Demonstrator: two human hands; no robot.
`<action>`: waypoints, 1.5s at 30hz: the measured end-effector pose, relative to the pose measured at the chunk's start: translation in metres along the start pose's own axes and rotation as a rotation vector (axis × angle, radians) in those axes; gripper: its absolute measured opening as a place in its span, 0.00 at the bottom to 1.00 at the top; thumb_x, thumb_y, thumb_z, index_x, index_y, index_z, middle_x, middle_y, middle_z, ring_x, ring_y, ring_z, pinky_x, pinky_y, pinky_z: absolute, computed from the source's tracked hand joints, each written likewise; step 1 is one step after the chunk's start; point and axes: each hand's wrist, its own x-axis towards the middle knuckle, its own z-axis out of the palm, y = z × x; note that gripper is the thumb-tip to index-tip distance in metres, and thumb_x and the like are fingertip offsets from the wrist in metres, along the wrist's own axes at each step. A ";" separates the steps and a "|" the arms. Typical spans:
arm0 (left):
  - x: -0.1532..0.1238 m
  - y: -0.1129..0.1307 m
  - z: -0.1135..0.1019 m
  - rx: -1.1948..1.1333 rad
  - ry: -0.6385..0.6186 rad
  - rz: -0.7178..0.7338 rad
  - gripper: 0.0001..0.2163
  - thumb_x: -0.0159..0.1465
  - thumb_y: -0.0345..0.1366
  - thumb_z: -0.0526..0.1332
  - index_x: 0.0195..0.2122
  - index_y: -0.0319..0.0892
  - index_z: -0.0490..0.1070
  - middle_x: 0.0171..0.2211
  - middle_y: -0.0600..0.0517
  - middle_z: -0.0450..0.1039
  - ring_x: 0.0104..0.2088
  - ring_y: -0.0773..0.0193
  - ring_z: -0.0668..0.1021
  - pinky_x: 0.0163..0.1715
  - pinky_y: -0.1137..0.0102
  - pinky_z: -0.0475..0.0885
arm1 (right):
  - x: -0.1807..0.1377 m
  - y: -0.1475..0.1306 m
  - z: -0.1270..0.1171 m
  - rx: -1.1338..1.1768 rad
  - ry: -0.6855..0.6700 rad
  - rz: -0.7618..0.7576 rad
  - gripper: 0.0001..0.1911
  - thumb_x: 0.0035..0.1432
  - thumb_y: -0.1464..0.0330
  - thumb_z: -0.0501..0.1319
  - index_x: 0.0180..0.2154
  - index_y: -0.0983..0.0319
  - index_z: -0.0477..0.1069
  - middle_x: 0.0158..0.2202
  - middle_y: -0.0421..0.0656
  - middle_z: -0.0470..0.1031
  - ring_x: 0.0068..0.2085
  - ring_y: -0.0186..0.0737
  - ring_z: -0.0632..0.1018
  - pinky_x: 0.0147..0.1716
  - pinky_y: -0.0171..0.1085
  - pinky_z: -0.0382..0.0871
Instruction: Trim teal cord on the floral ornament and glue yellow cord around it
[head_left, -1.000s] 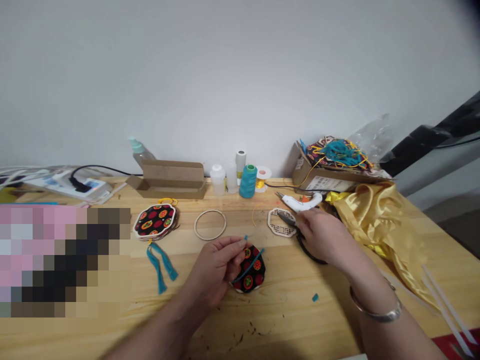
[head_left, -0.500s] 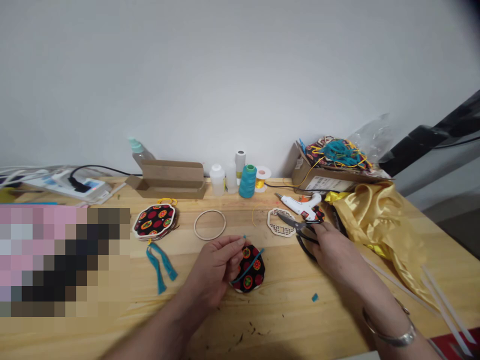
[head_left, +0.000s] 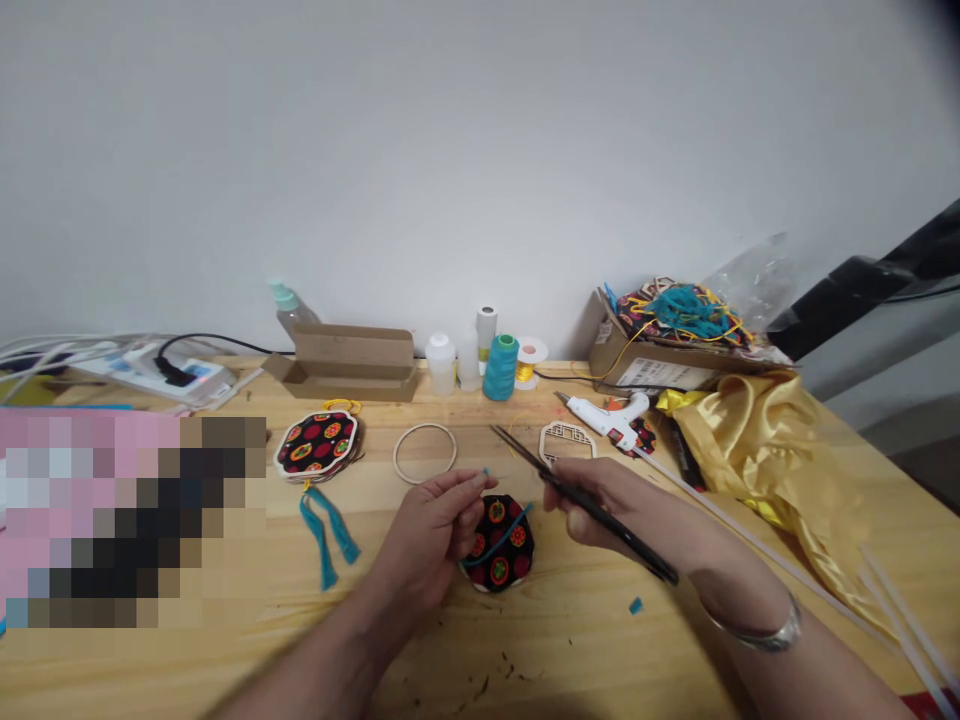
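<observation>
My left hand point(head_left: 442, 520) is closed in a pinch on a teal cord point(head_left: 504, 540), with a small teal end poking above the fingertips. The cord runs across a dark flower-patterned fabric piece point(head_left: 498, 575) with a pale edge, just beside that hand on the table. In my right hand point(head_left: 600, 505) are black-handled scissors point(head_left: 622, 535), raised above the table and seen edge-on, their blades pointing up and left. Behind the blades lies a pale octagonal lattice frame point(head_left: 546, 440), partly covered by the right hand. A round wooden ring point(head_left: 397, 455) rests farther back.
A glue gun point(head_left: 615, 420) and gold satin cloth point(head_left: 750, 440) lie right. Teal thread point(head_left: 501, 370) and bottles point(head_left: 441, 365) stand along the wall near an open carton point(head_left: 337, 380). A patterned tasselled ornament point(head_left: 316, 445) lies left. A full box point(head_left: 660, 375) sits back right.
My right hand has lifted the scissors off the table from beside the lattice frame and brought them left, toward my left hand. The left hand keeps its pinch.
</observation>
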 end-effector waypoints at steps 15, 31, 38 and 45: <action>0.002 0.000 -0.001 -0.026 0.053 0.021 0.08 0.52 0.36 0.65 0.29 0.36 0.71 0.12 0.63 0.50 0.14 0.78 0.50 0.13 0.79 0.42 | -0.001 0.012 0.003 -0.092 -0.111 0.141 0.27 0.56 0.47 0.47 0.25 0.64 0.63 0.19 0.35 0.52 0.21 0.27 0.55 0.17 0.30 0.48; -0.002 -0.006 0.003 0.122 0.009 0.035 0.08 0.53 0.38 0.64 0.26 0.37 0.70 0.13 0.62 0.53 0.14 0.78 0.52 0.13 0.79 0.44 | 0.009 0.021 0.017 0.034 -0.127 0.059 0.25 0.56 0.51 0.52 0.26 0.67 0.69 0.20 0.35 0.55 0.22 0.28 0.56 0.20 0.30 0.48; -0.003 -0.006 0.003 0.132 0.008 0.035 0.09 0.53 0.38 0.64 0.26 0.37 0.70 0.12 0.62 0.52 0.14 0.78 0.51 0.13 0.79 0.43 | 0.010 0.020 0.015 0.085 -0.149 0.040 0.24 0.55 0.51 0.53 0.25 0.67 0.69 0.20 0.35 0.55 0.22 0.28 0.56 0.20 0.29 0.49; -0.004 -0.005 0.004 0.116 0.015 0.023 0.09 0.52 0.38 0.65 0.26 0.37 0.70 0.13 0.62 0.52 0.14 0.79 0.51 0.13 0.79 0.43 | 0.011 0.020 0.014 0.081 -0.145 0.093 0.25 0.53 0.50 0.54 0.22 0.67 0.66 0.19 0.35 0.53 0.22 0.28 0.55 0.18 0.29 0.47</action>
